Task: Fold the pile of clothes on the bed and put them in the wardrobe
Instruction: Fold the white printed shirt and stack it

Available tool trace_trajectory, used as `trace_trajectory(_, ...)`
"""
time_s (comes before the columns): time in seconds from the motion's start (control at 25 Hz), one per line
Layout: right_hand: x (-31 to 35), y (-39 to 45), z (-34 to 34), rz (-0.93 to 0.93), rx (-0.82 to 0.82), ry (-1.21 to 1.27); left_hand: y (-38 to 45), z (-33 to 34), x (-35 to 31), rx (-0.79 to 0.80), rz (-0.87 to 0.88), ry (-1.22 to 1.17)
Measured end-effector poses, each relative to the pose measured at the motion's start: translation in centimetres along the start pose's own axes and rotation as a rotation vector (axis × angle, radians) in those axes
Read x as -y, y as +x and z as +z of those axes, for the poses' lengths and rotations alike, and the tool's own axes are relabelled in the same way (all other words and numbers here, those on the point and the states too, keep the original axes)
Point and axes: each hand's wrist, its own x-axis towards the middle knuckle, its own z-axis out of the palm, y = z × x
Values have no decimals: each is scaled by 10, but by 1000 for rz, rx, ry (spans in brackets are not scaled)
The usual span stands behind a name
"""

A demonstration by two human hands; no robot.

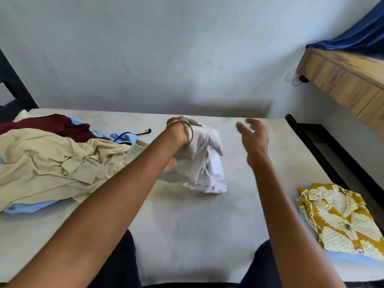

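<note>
- Left hand [180, 129]: raised over the bed [187, 225], fingers curled into a white garment [204, 163], gripping its top; the cloth hangs bunched below the wrist, lower end touching the mattress.
- Gold bangles [190, 132] on the left wrist.
- Right hand [252, 134]: in the air just right of the white garment, fingers spread and relaxed, holding nothing, not touching the cloth.
- Unfolded pile [58, 161] left of the left forearm: beige piece on top, maroon and light-blue ones under and behind it, black hanger hook [137, 134] sticking out.
- Folded yellow patterned garment [338, 219] right of the right forearm, near the bed edge, lying on a light-blue piece.
</note>
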Motion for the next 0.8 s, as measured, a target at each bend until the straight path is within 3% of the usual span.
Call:
trace_trajectory(0.08, 0, -32, 6, -173, 254, -46, -1, -13, -12, 134, -64, 35)
trace_trajectory(0.16, -3, -52, 22, -143, 507, -166, 6, -20, -9, 34, -38, 205)
trace_trajectory(0.2, -4, -60, 32, -120, 543, -226, 10, -20, -10, -15, -54, 217)
trace_trajectory(0.28, -6, -66, 50, -173, 437, -291, 17, -28, -13, -74, -95, 164)
trace_trajectory(0.32, -6, -62, 53, -223, 366, -291, 15, -31, -15, -73, -104, 81)
trace_trajectory(0.4, 0, -48, 47, -307, 314, -308, 20, -48, -22, -77, -378, -594)
trace_trajectory(0.44, 7, -41, 40, -344, 322, -313, 15, -54, -19, -35, -420, -855)
trace_trajectory(0.48, 15, -35, 32, -372, 339, -318, 12, -56, -14, 19, -392, -891)
trace_trajectory(0.56, 27, -22, 22, -404, 337, -327, 6, -50, -8, 46, -248, -546)
trace_trajectory(0.64, 40, -9, 22, -438, 382, -379, 5, -40, -2, -35, -79, 29)
trace_trajectory(0.68, 47, -5, 23, -454, 449, -405, 3, -33, -2, 2, 117, 288)
trace_trajectory(0.72, 54, -2, 24, -472, 536, -419, 0, -27, -4, 104, 351, 437)
trace_trajectory(0.8, 67, 1, 25, -540, 647, -429, -6, -22, -5, 332, 616, 371)
